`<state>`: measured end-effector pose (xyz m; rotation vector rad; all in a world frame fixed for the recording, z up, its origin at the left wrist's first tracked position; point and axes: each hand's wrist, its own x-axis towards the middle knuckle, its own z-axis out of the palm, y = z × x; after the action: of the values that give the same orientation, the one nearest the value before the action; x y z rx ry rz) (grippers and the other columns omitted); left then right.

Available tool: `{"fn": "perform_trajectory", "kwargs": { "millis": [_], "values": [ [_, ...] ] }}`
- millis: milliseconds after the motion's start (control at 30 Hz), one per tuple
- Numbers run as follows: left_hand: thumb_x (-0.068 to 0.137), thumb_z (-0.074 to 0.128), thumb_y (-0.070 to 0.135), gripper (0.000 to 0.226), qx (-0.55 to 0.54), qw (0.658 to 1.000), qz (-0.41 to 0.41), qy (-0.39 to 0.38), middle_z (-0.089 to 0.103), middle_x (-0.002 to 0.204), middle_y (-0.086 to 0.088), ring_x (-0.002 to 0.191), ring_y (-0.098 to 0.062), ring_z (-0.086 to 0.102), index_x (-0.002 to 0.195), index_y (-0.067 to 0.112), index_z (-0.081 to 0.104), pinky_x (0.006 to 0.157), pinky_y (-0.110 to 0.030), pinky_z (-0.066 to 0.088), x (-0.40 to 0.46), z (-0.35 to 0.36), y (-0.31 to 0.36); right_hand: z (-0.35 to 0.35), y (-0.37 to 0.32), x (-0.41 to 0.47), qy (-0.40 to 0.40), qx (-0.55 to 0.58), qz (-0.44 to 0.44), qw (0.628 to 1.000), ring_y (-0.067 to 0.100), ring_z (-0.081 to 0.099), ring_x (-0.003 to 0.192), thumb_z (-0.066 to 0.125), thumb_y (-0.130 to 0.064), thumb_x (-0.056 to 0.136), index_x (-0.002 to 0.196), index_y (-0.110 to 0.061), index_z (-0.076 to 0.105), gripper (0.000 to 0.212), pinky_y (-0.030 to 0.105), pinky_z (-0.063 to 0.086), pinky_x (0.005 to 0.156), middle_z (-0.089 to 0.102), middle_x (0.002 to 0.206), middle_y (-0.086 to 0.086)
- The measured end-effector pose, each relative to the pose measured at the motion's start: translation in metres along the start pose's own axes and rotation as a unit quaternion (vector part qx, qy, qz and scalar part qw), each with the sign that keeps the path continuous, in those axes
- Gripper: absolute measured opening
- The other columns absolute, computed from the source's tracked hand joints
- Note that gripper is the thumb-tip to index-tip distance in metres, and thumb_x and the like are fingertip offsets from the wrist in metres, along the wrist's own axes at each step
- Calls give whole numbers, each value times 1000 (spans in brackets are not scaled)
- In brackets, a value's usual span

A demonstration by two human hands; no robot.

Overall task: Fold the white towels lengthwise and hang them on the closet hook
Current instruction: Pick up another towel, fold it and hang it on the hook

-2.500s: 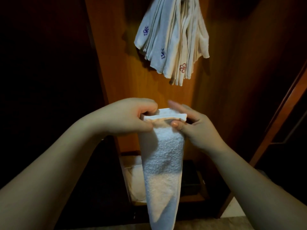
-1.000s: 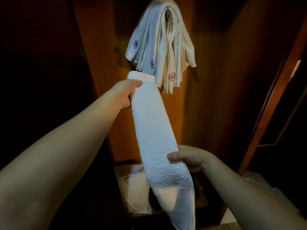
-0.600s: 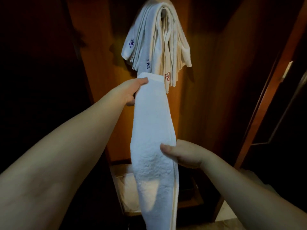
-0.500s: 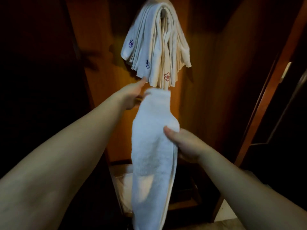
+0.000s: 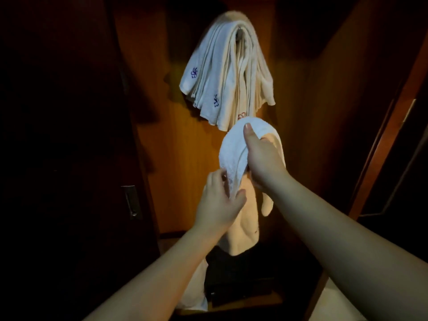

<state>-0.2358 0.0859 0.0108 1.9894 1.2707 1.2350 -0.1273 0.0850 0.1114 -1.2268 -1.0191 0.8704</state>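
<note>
White terry towel (image 5: pixel 238 147), doubled over the gripping right hand (image 5: pixel 264 158) and pinched by the left hand (image 5: pixel 220 200), could slump unfolded, seemingly short of the crowded hook (image 5: pixel 239 32).

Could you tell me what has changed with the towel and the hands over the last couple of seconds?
The right hand rose from mid-towel and now carries the folded towel draped over it, just below the hung bundle. The left hand let go of the top end, dropped, and now pinches the hanging part. The bundle stayed on the hook.
</note>
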Motion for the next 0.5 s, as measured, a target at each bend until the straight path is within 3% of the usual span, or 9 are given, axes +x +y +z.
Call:
{"fn": "perform_trajectory", "kwargs": {
  "millis": [100,133,167,200,233,300,367,433,500],
  "values": [
    [86,58,35,25,29,998,9,50,47,97,26,87,-2,56,97,46,38,63,-18,44,16,4,0,3,-11,-1,26,-75,-56,995,39,70,90,41,-60,100,90,-17,58,47,37,53,75,67,103,30],
    [84,56,37,18,30,998,14,51,48,92,23,80,-2,56,90,41,40,59,-19,43,20,5,1,2,-13,1,28,-93,-73,993,21,58,66,41,-59,101,88,-15,58,49,30,44,65,60,75,17],
    [80,53,41,13,24,998,15,48,48,89,19,76,-1,55,85,38,41,54,-18,39,23,6,2,1,-17,2,35,-116,-87,989,18,70,72,40,-57,102,81,-19,53,45,28,54,66,64,87,25],
    [77,52,43,12,17,999,6,47,49,86,16,73,0,55,82,36,43,49,-17,36,26,8,1,0,-20,4,44,-136,-98,985,4,63,85,40,-55,103,76,-22,45,43,21,53,79,59,102,10],
    [78,55,40,12,10,999,-11,50,50,83,14,69,0,55,79,36,44,46,-15,36,30,9,-2,-3,-24,7,54,-149,-108,981,-2,64,72,41,-53,103,74,-24,39,41,13,51,58,63,88,7],
    [83,62,25,22,30,996,-46,68,54,79,11,59,-3,54,77,35,43,39,-13,35,35,8,-16,-13,-33,17,72,-153,-121,978,5,67,64,41,-52,104,76,-24,43,39,25,57,71,63,75,2],
    [90,62,24,24,71,991,-79,79,57,76,8,58,-7,56,79,33,42,40,-18,39,36,0,-39,-30,-43,29,105,-129,-115,979,18,69,81,40,-54,103,85,-21,49,39,44,58,88,67,85,4],
    [91,61,28,19,121,983,-120,64,60,76,7,61,-13,61,83,33,45,51,-34,52,35,-12,-66,-48,-49,41,140,-100,-103,980,22,70,87,39,-55,103,96,-18,50,39,48,58,90,68,89,4],
    [91,60,31,10,163,973,-157,36,61,77,8,65,-12,61,86,33,51,55,-37,53,31,-23,-92,-61,-48,50,167,-63,-92,980,20,70,86,40,-53,102,103,-20,47,34,46,60,86,68,89,1]
  ]
}}
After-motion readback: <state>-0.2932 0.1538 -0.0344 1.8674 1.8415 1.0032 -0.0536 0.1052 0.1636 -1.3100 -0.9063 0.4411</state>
